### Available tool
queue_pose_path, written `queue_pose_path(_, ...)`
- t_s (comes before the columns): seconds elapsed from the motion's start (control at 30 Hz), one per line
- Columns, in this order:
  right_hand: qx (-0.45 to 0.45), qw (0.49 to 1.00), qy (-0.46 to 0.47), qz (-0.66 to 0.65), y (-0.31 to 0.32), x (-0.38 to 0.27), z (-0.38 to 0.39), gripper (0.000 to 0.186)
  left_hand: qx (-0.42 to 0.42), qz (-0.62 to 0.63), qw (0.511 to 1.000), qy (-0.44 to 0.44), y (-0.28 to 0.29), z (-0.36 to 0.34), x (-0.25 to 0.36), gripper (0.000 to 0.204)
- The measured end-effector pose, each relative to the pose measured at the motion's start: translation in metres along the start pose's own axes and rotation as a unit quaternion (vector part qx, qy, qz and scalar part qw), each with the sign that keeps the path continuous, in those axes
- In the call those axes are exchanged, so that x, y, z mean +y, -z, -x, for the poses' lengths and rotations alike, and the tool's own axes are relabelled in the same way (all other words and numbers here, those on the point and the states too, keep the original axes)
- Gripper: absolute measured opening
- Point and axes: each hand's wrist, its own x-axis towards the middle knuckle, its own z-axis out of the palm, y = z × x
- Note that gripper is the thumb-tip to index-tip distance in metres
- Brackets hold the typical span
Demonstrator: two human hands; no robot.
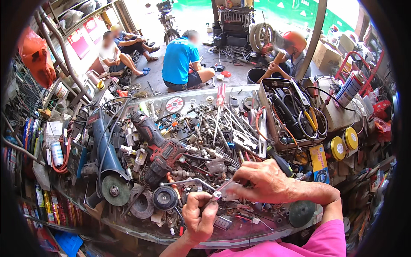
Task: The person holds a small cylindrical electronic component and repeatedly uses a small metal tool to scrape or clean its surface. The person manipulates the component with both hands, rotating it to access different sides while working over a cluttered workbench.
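My left hand (199,217) is closed, thumb and forefinger pinching a small metal part with a bright ring (217,195). Close to it on the right, my right hand (269,182) is curled, its fingertips blurred around something I cannot make out. Just beyond the left fingers, a bent metal rod (188,181) reaches toward the small part. Under and past both hands spreads a heap of loose bolts, springs and fittings (205,128). A red and black power drill (160,150) lies left of the hands, with a round black disc (165,198) near the left hand.
At the left lies a blue angle grinder (107,150) beside a flap disc (141,201). A tool-filled metal box (280,141) stands right, near a spray can (350,88) and yellow round tins (343,143). Beyond the table, a person in blue (180,64) sits; several others sit nearby.
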Motion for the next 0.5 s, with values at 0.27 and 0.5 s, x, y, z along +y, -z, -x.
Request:
queue_pose_path(0.27,0.019,0.994,0.083,-0.066,-0.001,-0.009,0.005,0.038,-0.081,-0.084,0.991,-0.071,0.001,0.0,0.008,0.016)
queue_pose_path(0.5,0.06,0.994,0.063,0.061,-0.007,-0.001,0.006,0.037,-0.041,-0.072,0.993,-0.085,0.008,0.004,0.002,0.017)
